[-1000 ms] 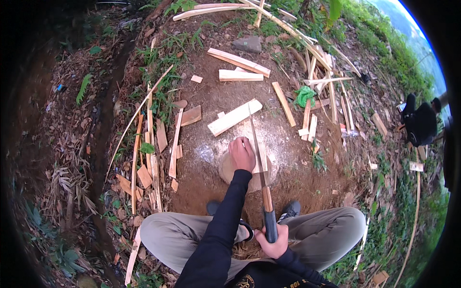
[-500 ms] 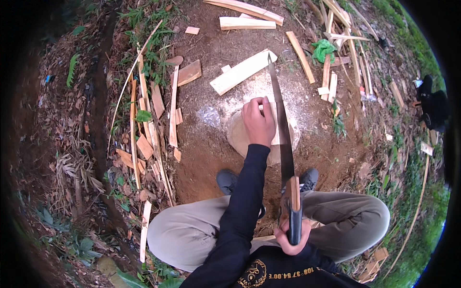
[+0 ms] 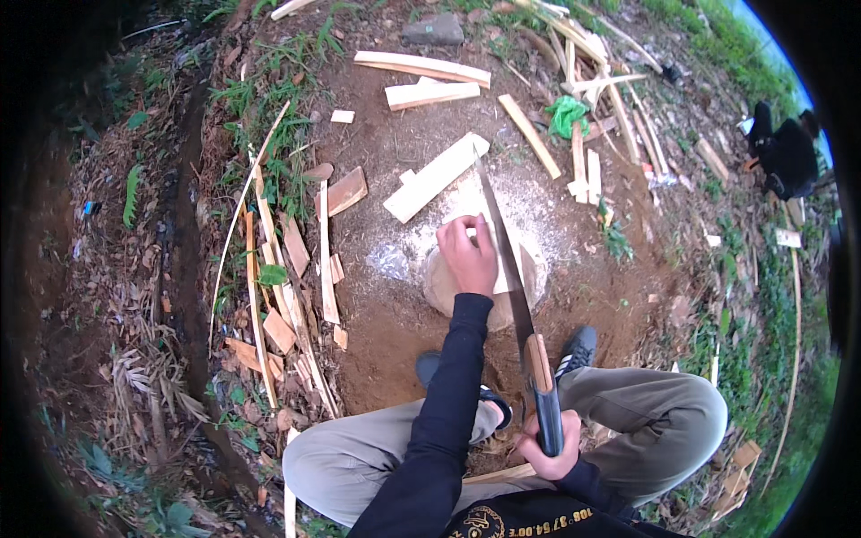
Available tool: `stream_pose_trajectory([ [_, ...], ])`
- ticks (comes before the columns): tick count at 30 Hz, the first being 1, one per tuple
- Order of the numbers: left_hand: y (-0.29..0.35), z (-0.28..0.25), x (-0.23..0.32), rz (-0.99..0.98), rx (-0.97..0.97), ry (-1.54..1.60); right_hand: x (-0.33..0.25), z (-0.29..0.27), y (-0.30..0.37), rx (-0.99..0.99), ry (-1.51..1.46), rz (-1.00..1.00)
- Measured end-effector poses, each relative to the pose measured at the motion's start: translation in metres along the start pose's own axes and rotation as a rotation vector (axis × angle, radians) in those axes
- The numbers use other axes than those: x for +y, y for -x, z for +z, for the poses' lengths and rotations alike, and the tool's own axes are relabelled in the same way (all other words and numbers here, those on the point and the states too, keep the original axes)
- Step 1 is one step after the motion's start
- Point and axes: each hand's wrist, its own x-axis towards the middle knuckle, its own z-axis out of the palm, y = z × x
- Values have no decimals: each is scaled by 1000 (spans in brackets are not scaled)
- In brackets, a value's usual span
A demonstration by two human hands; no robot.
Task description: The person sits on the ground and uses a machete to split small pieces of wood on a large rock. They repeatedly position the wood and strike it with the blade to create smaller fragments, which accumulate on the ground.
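My right hand (image 3: 556, 455) is closed around the dark and wooden handle of a handsaw (image 3: 511, 260), low in front of my body. The long blade points away from me, its edge passing over a tree stump (image 3: 446, 291). On the stump lies a pale piece of wood (image 3: 505, 276), right beside the blade. My left hand (image 3: 468, 258), fingers curled, presses and grips that wood just left of the blade. The exact finger contact is partly hidden. Sawdust lies spread over the soil around the stump. Beyond the blade tip rests a pale plank (image 3: 437, 179).
Wood strips and offcuts (image 3: 327, 260) lie along the left. Further planks (image 3: 421, 65) lie ahead, and a wood pile with a green plastic bag (image 3: 567, 117) is at the far right. A clear plastic wrapper (image 3: 388, 261) sits left of the stump. Someone in dark clothes (image 3: 787, 157) is far right.
The view has tilted, so the stump and planks appear lower. My left hand remains on the wood, and my right hand still holds the saw at nearly the same place.
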Motion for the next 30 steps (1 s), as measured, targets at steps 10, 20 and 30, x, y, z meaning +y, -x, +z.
stream_pose_trajectory([
  [10,-4,-12,-5,11,79,-149,-17,17,-4,70,249,-122],
  [20,13,-15,0,-121,14,-131,-22,17,-9,41,287,-102],
  [30,14,-19,-6,4,91,-125,-14,13,-11,121,67,81],
])
